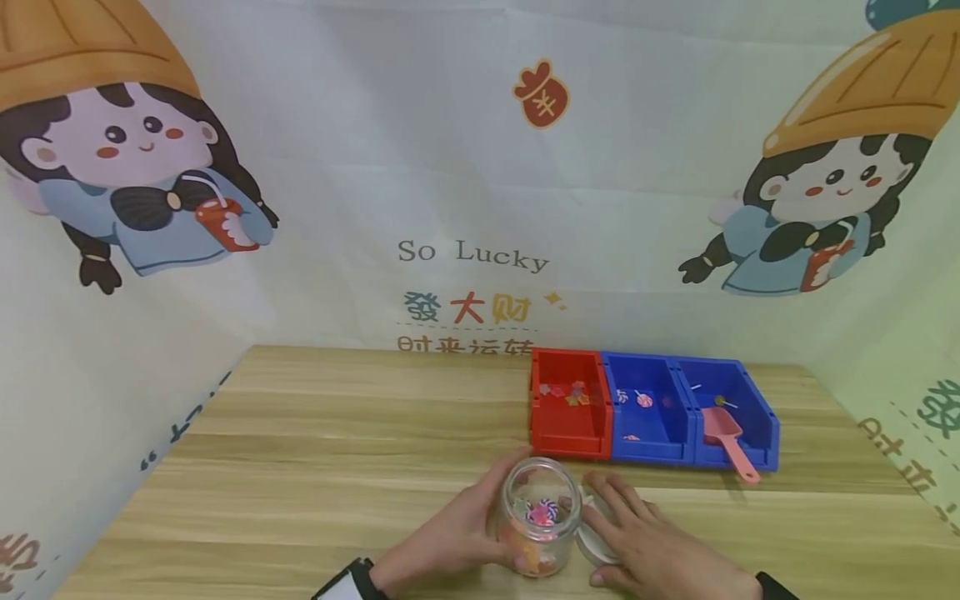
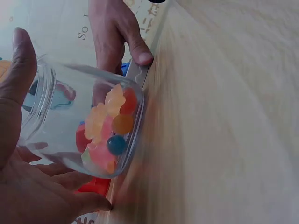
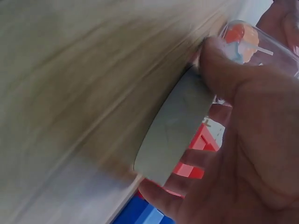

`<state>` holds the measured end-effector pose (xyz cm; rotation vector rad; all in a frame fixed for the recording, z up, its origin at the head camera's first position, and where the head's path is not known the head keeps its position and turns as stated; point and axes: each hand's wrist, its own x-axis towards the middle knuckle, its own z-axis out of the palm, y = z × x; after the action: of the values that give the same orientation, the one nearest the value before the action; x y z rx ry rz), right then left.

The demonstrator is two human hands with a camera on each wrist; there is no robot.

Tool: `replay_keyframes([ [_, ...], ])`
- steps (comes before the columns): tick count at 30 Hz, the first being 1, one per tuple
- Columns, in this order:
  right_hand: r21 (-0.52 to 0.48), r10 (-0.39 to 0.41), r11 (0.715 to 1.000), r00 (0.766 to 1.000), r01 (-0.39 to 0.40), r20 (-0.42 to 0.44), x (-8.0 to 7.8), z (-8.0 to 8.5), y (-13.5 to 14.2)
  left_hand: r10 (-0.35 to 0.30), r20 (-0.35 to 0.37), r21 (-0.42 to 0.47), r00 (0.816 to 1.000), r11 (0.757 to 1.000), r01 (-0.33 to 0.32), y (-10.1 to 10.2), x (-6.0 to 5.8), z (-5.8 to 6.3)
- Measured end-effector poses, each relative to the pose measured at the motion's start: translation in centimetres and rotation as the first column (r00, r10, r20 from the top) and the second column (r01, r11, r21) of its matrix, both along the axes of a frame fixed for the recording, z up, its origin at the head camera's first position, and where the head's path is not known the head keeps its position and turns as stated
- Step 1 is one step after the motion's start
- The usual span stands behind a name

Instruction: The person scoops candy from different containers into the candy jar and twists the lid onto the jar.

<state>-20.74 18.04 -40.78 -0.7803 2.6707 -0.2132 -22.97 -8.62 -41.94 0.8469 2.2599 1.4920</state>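
Note:
A clear glass jar (image 1: 551,557), without a cover over its mouth, stands on the table. My left hand (image 1: 468,525) holds it from the left, thumb in front and fingers behind. Inside lie colourful candies (image 2: 112,123): orange and pink pieces, small balls and a purple-striped swirl. Just right of the jar, a pale round lid (image 3: 175,126) lies on the tabletop. My right hand (image 1: 648,542) grips this lid from above, thumb on one side of its rim and fingers on the other. The palm hides part of the lid in the head view.
Behind the hands stand a red bin (image 1: 570,437) with small star-like pieces and two joined blue bins (image 1: 652,452) with wrapped candies and lollipops. A pink scoop (image 1: 726,429) leans in the right blue bin, handle over its front edge. A printed cloth (image 1: 480,192) hangs behind the table.

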Motion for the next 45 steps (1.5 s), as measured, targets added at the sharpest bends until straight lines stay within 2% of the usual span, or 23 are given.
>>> replay_keyframes([
  [3,0.004,-0.012,1.0,1.0,0.012,0.028,-0.2,0.0,0.0,-0.012,0.042,0.018,0.999,1.0,0.011,0.4,0.0,0.1],
  [7,-0.006,-0.009,1.0,1.0,0.009,0.023,-0.6,0.2,0.1,0.02,0.081,0.028,0.997,0.999,-0.023,0.7,0.0,0.2],
  [12,-0.123,-0.038,0.992,0.999,0.035,-0.021,-1.3,1.4,1.2,0.015,0.099,0.049,0.995,0.999,-0.02,0.8,-0.2,0.2],
  [17,-0.258,-0.093,0.965,0.981,0.047,-0.169,-1.4,3.8,1.9,-0.049,0.144,0.069,0.988,0.997,0.04,0.7,-0.3,0.3],
  [21,-0.295,-0.062,0.956,0.965,-0.016,-0.255,-0.7,5.1,0.7,-0.15,0.199,0.083,0.969,0.987,0.135,0.6,-0.4,0.3],
  [24,-0.285,0.033,0.952,0.964,-0.111,-0.265,0.2,5.7,-0.7,-0.244,0.245,0.107,0.938,0.969,0.224,0.5,-0.5,0.2],
  [27,-0.235,0.124,0.956,0.969,-0.174,-0.212,1.0,6.0,-2.1,-0.337,0.267,0.127,0.903,0.941,0.314,0.3,-0.5,0.2],
  [29,-0.199,0.201,0.95,0.959,-0.24,-0.198,1.4,6.0,-2.8,-0.388,0.269,0.128,0.882,0.921,0.367,0.1,-0.6,0.1],
  [31,-0.175,0.277,0.933,0.938,-0.314,-0.209,1.7,5.9,-3.3,-0.451,0.293,0.144,0.843,0.893,0.427,-0.2,-0.7,0.0],
  [33,-0.166,0.354,0.902,0.903,-0.398,-0.245,1.9,5.6,-3.8,-0.513,0.325,0.171,0.795,0.858,0.484,-0.4,-0.7,0.0],
  [35,-0.151,0.411,0.873,0.865,-0.464,-0.287,2.0,5.3,-4.3,-0.554,0.337,0.156,0.761,0.83,0.535,-0.6,-0.8,-0.1],
  [37,-0.138,0.443,0.855,0.842,-0.5,-0.308,2.2,5.1,-4.6,-0.592,0.354,0.154,0.724,0.8,0.579,-0.7,-0.7,-0.1],
  [39,-0.124,0.46,0.846,0.827,-0.519,-0.324,2.4,4.9,-4.9,-0.617,0.336,0.135,0.711,0.779,0.612,-0.8,-0.6,-0.2],
  [42,-0.115,0.455,0.851,0.83,-0.512,-0.323,2.6,4.9,-5.2,-0.649,0.315,0.165,0.693,0.756,0.633,-0.7,-0.5,-0.3],
  [44,-0.106,0.442,0.861,0.835,-0.498,-0.329,2.7,5.0,-5.3,-0.65,0.302,0.193,0.697,0.758,0.623,-0.6,-0.3,-0.2],
  [45,-0.096,0.434,0.866,0.834,-0.49,-0.342,2.7,5.0,-5.3,-0.644,0.325,0.223,0.693,0.764,0.606,-0.6,-0.1,-0.2],
])
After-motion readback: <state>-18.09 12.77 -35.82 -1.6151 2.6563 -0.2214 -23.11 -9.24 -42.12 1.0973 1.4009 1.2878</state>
